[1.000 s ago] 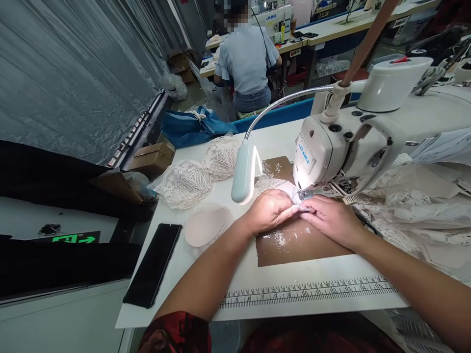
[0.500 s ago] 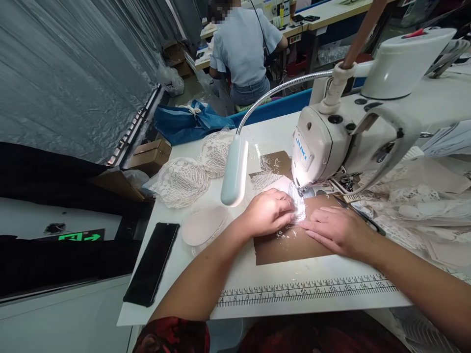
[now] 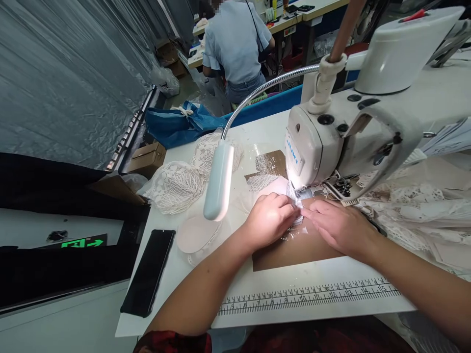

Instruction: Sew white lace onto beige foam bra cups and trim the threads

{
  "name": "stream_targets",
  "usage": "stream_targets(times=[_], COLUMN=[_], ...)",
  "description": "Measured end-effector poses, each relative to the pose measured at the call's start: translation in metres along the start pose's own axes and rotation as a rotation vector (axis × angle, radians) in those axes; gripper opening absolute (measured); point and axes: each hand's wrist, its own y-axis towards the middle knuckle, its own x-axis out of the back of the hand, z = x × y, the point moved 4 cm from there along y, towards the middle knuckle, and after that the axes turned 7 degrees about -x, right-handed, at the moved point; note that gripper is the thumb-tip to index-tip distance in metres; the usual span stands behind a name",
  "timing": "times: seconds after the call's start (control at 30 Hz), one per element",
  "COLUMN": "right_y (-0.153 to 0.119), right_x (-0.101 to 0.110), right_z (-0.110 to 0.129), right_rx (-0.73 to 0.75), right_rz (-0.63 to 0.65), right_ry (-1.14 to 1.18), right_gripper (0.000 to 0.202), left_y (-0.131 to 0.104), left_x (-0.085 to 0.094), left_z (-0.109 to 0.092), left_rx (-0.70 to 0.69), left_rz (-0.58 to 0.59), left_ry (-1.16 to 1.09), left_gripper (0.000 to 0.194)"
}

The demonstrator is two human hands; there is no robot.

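A strip of white lace (image 3: 297, 219) lies under the needle area of the white sewing machine (image 3: 309, 142), joined to a pale pink cup-shaped piece (image 3: 276, 186). My left hand (image 3: 273, 219) has its fingers curled and pressed onto the lace from the left. From the right, my right hand (image 3: 336, 223) reaches the same lace with its fingertips, fingers close together and partly bent. The tips of both hands nearly meet just in front of the presser foot. Beneath them is a brown board (image 3: 294, 252) on the machine bed. My hands hide part of the lace.
A lamp (image 3: 218, 181) on a bendy metal neck hangs over the table. Lace cups (image 3: 178, 186), a pale oval pad (image 3: 196, 233) and a black phone (image 3: 148, 272) lie to the left. More lace fabric (image 3: 415, 201) is heaped right. A co-worker (image 3: 235, 44) sits beyond.
Both hands have moved slightly forward with the lace, toward the needle, and their fingertips are closer together. The right fingers are more bent. The camera view has shifted a little.
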Motion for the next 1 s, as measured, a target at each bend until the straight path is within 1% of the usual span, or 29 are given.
stream_targets(times=[0.13, 0.37, 0.57, 0.67, 0.77, 0.87, 1.0], right_y=[-0.0006, 0.0027, 0.0072, 0.0060, 0.0042, 0.0035, 0.0039], right_x=[-0.0012, 0.0002, 0.0009, 0.0022, 0.0033, 0.0046, 0.0066], right_z=[0.0032, 0.0055, 0.0028, 0.0023, 0.0035, 0.0044, 0.0064], right_rx=[0.000, -0.030, -0.091, -0.047, 0.019, 0.026, 0.024], right_rz=[-0.012, -0.069, -0.083, -0.077, -0.062, -0.055, -0.064], right_ry=[-0.038, -0.113, -0.192, -0.167, -0.139, -0.135, -0.141], right_gripper=[0.039, 0.039, 0.041, 0.040, 0.038, 0.036, 0.035], left_y=[-0.0005, 0.0020, 0.0041, 0.0026, 0.0011, -0.0001, -0.0016], left_x=[-0.0033, -0.0054, -0.0046, -0.0023, 0.0004, -0.0005, -0.0047], left_z=[-0.0009, 0.0025, 0.0035, 0.0032, 0.0014, -0.0002, 0.0009], left_rx=[-0.079, -0.030, 0.000, -0.002, -0.044, -0.097, -0.102], left_rz=[0.024, 0.001, -0.018, -0.037, -0.035, 0.001, 0.009], left_ry=[0.060, 0.032, 0.052, 0.067, 0.071, 0.077, 0.099], left_gripper=[0.032, 0.033, 0.036, 0.035, 0.035, 0.034, 0.034])
